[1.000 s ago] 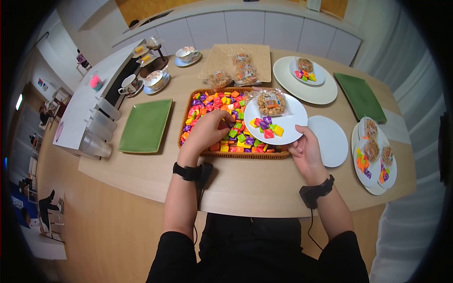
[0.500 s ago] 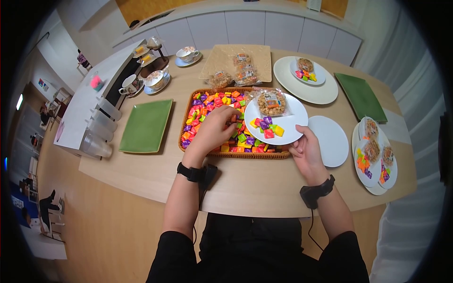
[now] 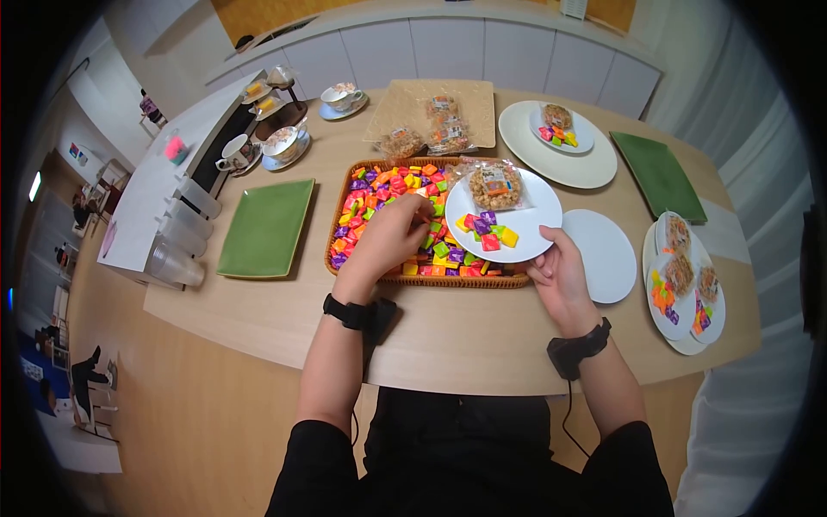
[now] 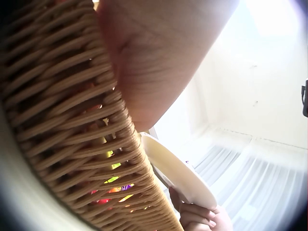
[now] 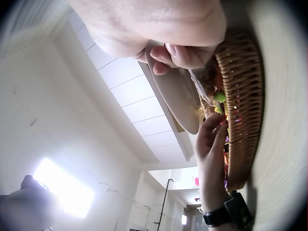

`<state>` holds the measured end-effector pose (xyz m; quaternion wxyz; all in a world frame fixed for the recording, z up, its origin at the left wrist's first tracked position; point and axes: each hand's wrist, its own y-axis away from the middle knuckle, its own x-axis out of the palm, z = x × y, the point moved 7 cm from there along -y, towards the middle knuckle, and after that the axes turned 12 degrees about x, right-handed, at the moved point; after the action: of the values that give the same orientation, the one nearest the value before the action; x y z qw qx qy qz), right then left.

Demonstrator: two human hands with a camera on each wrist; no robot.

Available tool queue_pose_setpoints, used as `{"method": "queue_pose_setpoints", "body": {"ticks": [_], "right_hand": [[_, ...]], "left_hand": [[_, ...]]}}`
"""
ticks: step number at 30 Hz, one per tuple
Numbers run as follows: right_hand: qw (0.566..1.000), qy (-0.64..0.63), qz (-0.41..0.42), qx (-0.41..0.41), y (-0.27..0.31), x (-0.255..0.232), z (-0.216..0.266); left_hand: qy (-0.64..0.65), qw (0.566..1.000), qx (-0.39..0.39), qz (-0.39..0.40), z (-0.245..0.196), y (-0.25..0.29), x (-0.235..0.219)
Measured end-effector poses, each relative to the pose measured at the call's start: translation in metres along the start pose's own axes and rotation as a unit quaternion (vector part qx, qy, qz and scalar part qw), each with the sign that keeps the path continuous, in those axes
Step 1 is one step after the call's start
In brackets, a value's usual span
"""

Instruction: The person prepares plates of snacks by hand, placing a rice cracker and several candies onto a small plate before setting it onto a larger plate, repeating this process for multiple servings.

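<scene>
My left hand (image 3: 392, 237) reaches over a wicker basket (image 3: 340, 269) full of brightly wrapped candies (image 3: 370, 185). In the right wrist view the thumb and fingertips (image 5: 222, 117) come together around a small reddish candy. My right hand (image 3: 562, 280) grips the near right rim of a white plate (image 3: 538, 194), thumb on top and fingers beneath. It holds this plate above the basket's right side. On it lie a round cluster snack in clear wrap (image 3: 495, 187) and several candies (image 3: 488, 233). The left wrist view shows mostly palm and basket wall (image 4: 96, 144).
A bare white plate (image 3: 599, 258) lies right of the basket, beyond it an oval platter with filled plates (image 3: 680, 284). Behind are another large plate (image 3: 517, 155) and a tan tray (image 3: 396, 99) with wrapped snacks. Green plates (image 3: 267, 228) flank both sides; cups (image 3: 280, 146) stand back left.
My left hand has moved slightly up and right over the candies, then stayed nearly still. The right hand and its plate have held their place.
</scene>
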<state>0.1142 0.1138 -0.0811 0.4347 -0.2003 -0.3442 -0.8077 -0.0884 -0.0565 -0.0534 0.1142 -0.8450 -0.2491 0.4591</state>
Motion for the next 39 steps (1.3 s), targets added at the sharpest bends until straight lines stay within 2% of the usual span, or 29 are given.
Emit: {"method": "queue_pose_setpoints", "body": {"ticks": [8,15,17,20,27,34,36,39], "right_hand": [[1.0,-0.001,0.005,-0.002,0.0,-0.002,0.001],[1.0,-0.005,-0.003,-0.001,0.002,0.0,0.001],[1.0,-0.008,-0.003,0.0,0.0,0.001,0.002],[1.0,-0.014,-0.005,0.005,0.0,-0.003,0.002],[1.0,-0.019,-0.004,0.0,0.002,-0.003,0.005],[1.0,-0.014,-0.004,0.003,0.0,-0.001,0.004],[1.0,-0.012,0.003,0.003,-0.001,0.001,0.004],[1.0,-0.015,-0.002,0.004,0.001,-0.001,0.003]], "left_hand": [[0.043,0.999,0.006,0.021,-0.001,-0.002,0.002],[0.093,0.996,0.0,-0.014,-0.014,-0.005,0.0],[0.14,0.99,0.015,-0.011,-0.018,-0.005,0.001],[0.082,0.995,0.047,0.035,-0.029,-0.007,0.006],[0.066,0.995,0.058,0.05,-0.026,-0.006,0.013],[0.062,0.995,0.064,0.038,-0.03,-0.007,0.01],[0.025,0.996,0.089,0.016,-0.031,-0.005,0.009],[0.034,0.997,0.047,0.051,-0.029,-0.006,0.01]]}}
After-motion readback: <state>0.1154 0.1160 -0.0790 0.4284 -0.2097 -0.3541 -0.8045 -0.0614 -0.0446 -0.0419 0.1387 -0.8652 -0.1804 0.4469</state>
